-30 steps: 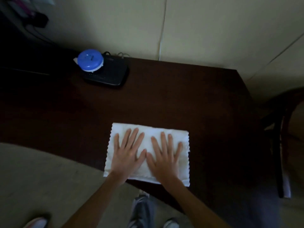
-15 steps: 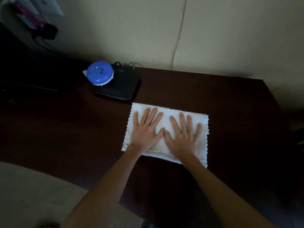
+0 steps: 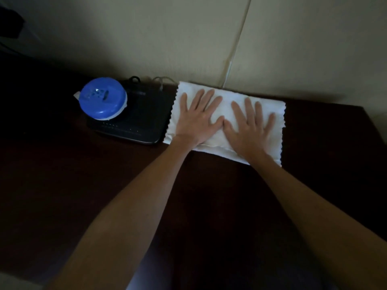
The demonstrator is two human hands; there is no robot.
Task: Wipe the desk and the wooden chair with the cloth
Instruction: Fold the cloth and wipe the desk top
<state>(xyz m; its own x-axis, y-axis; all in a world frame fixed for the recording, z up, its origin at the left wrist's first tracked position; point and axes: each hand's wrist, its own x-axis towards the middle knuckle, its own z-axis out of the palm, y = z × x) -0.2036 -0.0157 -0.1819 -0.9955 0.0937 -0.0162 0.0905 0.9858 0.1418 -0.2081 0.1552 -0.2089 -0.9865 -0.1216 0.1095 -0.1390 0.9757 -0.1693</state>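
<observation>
Nearest to me, two bare forearms run out over the dark brown wooden worktop [image 3: 83, 185], which shows bare on both sides of them. I see no wooden chair from here.

Further out, both grips lie flat on the white folded cloth with zigzag-cut ends [image 3: 272, 141]. The left grip [image 3: 196, 120] is a bare hand with its fingers straight and spread, pressing the cloth's left half. The right grip [image 3: 249, 126] presses the right half the same way. Neither curls round anything, and the thumbs meet, or nearly meet, in the middle. The cloth's long axis runs left to right, across both arms, so each grip covers one end and neither is clearly the nearer.

Just beside the cloth's left edge sits a flat black plastic box [image 3: 134, 130] with a round blue-lidded container [image 3: 103, 101] on it. I cannot tell whether cloth and box touch.

Beyond, the cloth's far edge lies along the cream wall [image 3: 167, 38]. I judge no room is left ahead and little to the left, so the next stroke must come back toward me or go right.
</observation>
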